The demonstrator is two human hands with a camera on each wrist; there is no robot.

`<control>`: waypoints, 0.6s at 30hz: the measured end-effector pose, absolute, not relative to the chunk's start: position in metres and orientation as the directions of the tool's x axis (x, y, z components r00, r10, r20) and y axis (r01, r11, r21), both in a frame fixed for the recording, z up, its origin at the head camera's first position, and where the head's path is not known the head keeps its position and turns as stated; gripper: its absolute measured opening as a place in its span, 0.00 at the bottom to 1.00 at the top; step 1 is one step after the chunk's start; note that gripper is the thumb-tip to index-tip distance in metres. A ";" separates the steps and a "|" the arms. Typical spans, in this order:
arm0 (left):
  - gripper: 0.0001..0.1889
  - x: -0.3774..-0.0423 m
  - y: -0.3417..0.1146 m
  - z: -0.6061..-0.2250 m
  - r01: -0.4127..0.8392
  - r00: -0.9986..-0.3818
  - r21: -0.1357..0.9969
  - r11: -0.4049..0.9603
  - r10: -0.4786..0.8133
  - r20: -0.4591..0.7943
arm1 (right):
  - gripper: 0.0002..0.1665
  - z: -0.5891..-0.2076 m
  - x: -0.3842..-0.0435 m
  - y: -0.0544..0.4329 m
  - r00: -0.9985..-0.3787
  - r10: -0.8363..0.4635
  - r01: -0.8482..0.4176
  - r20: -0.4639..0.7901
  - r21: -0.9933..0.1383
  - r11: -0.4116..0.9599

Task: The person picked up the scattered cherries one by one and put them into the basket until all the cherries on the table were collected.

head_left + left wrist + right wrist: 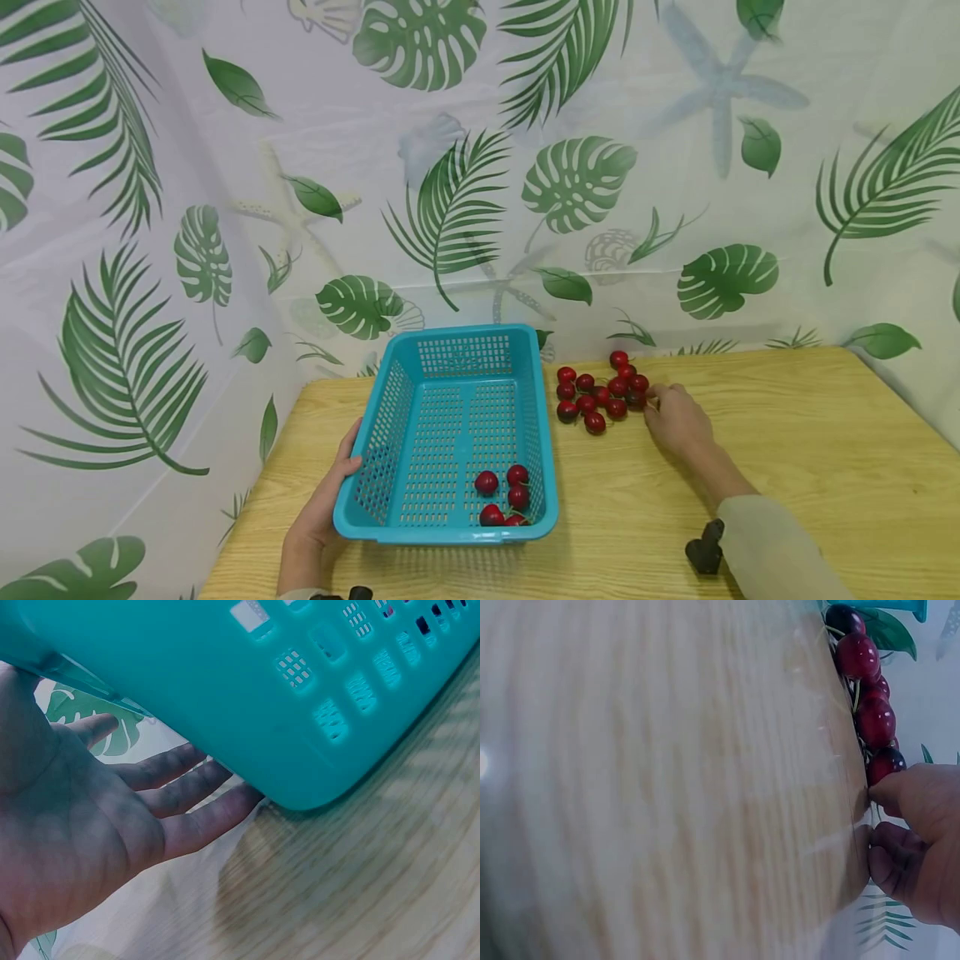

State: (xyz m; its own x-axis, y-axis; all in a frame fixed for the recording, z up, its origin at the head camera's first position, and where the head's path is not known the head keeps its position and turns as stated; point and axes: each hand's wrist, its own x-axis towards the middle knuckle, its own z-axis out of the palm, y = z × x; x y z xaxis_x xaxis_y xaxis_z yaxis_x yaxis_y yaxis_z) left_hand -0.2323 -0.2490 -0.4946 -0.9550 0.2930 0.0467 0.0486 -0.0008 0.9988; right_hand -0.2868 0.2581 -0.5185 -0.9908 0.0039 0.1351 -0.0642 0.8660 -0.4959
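A blue perforated plastic basket (450, 534) stands on the table, with several dark red cherries (486, 483) in its near right corner. My left hand (321, 504) holds the basket's left side, thumb over the rim. In the left wrist view its fingers (199, 825) reach against the outer wall, their tips partly hidden. To the right of the basket lies a loose group of cherries (595, 422), some with green stems. At that group's right edge, my right hand (678, 421) pinches at a cherry (887, 761); whether by fruit or stem is hard to see.
The wood-grain table (810, 450) extends to the right of the cherries. Behind it and on the left hangs a white cloth (480, 108) printed with green leaves and starfish. A black wrist mount (705, 547) sits at the right sleeve.
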 end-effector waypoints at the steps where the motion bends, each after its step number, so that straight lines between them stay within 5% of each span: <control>1: 0.41 -0.232 -0.249 -0.495 0.052 -0.955 0.999 0.001 0.294 0.049 | 0.22 -0.518 -0.286 0.258 -0.990 0.001 -0.068 0.138 -0.496 0.866; 18: 0.41 -0.230 -0.248 -0.495 0.042 -0.956 0.999 0.021 0.292 0.034 | 0.10 -0.520 -0.284 0.265 -0.979 -0.036 -0.134 0.200 -0.501 0.855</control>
